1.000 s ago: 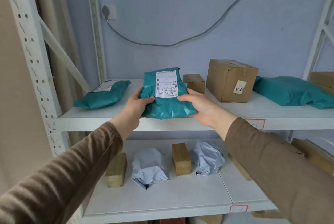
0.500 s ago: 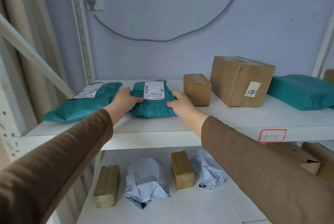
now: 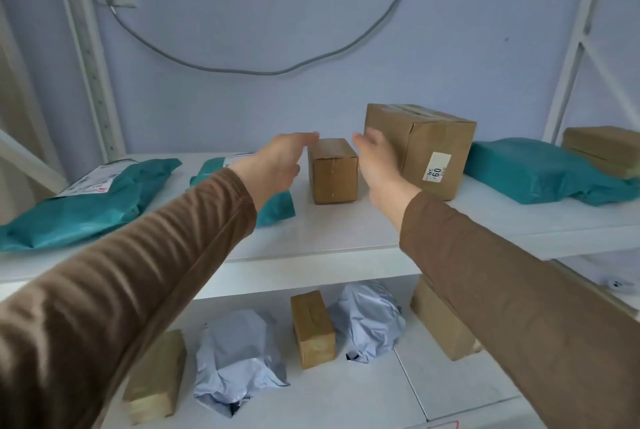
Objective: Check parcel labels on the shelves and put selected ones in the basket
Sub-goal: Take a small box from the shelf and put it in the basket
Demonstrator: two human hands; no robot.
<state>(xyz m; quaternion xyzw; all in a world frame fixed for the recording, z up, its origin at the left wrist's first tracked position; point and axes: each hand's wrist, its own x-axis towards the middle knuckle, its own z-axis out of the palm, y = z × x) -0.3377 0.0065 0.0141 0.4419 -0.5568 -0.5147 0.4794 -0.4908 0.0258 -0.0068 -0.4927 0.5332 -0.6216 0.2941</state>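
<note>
Cardboard, the small box (image 3: 333, 170) sits on the upper shelf (image 3: 346, 234) between my left hand (image 3: 277, 165) and right hand (image 3: 377, 161), both open, holding nothing, apparently not touching it.

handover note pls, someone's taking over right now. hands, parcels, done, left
Left hand: open, empty, at the left side of the small cardboard box.
Right hand: open, empty, at the box's right side; not gripped yet.
Upper shelf: two teal mailers left of the box, big labelled box and another teal mailer to its right.
Done: no basket in view, cannot tell what's been picked.
Left: lift the small box, read its label, then the rest.
</note>
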